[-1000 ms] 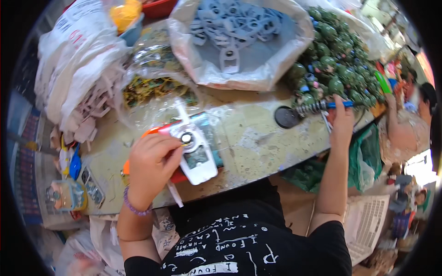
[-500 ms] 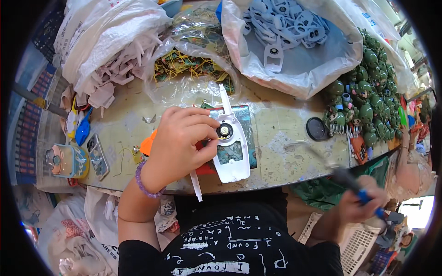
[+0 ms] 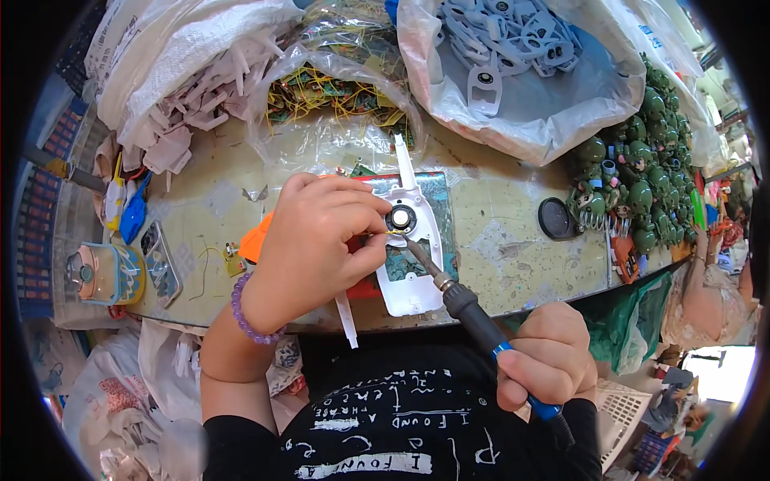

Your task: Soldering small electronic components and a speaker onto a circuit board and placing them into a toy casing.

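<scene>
In front of me a white plastic housing (image 3: 415,293) lies on a red and green flat piece (image 3: 443,220). A small round black speaker (image 3: 401,218) with a pale centre sits in it. My left hand (image 3: 325,232) leans over the housing's left side, thumb and finger pinched on a thin yellow wire (image 3: 394,232) at the speaker's lower edge. My right hand (image 3: 553,357) is closed around the blue and black handle of a soldering iron (image 3: 465,309). Its tip meets the wire's end, or nearly so. An orange piece (image 3: 255,240) and a white strip (image 3: 346,321) stick out beside my left hand.
Behind lie a clear bag of wired circuit boards (image 3: 337,100) and a sack of white housings (image 3: 521,144). Green figures (image 3: 638,160) crowd the right, near a round black dish (image 3: 557,218). A phone (image 3: 162,264) and a cup (image 3: 108,274) stand left.
My right hand has swung the soldering iron in from the right, bringing its tip to the speaker. My left hand stays at the speaker. The whole view has shifted slightly.
</scene>
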`<state>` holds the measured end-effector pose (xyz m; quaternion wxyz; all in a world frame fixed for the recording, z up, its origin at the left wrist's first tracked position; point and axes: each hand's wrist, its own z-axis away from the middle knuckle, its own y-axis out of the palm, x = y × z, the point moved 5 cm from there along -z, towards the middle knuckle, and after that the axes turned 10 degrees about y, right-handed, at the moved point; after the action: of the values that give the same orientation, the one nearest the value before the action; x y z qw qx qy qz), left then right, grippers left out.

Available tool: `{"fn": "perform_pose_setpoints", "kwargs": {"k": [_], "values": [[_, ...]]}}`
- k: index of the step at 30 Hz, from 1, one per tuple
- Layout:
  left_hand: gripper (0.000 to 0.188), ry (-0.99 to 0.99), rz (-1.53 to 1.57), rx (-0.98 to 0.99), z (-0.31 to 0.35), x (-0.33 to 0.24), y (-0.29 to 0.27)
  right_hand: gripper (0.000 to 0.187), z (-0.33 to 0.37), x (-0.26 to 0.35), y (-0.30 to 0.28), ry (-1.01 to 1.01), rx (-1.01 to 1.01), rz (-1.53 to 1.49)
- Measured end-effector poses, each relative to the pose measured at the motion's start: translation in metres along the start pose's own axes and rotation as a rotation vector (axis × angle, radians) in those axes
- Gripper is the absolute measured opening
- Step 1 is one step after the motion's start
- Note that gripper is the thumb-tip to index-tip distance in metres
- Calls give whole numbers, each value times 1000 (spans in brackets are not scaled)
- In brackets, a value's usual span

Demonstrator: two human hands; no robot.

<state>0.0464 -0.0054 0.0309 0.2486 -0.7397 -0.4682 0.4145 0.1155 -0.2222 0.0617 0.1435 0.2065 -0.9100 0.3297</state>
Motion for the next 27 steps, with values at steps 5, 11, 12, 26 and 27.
{"fn": "perform_pose_setpoints", "kwargs": {"k": [5, 11, 12, 26, 27], "values": [[6, 3, 3, 15, 2, 1, 0, 31, -2, 0, 3, 1, 21, 2], [6, 13, -8, 13, 3, 0, 1, 29, -5, 0, 3, -23, 17, 25], [6, 17, -9, 9, 3, 0, 0, 28, -6, 0, 3, -30, 30, 26], [4, 15, -22, 12, 3, -1, 1, 17, -37, 4, 8, -121, 304, -26], [3, 8, -22, 10, 3, -1, 1, 18, -40, 5, 9, -150, 292, -34]]}}
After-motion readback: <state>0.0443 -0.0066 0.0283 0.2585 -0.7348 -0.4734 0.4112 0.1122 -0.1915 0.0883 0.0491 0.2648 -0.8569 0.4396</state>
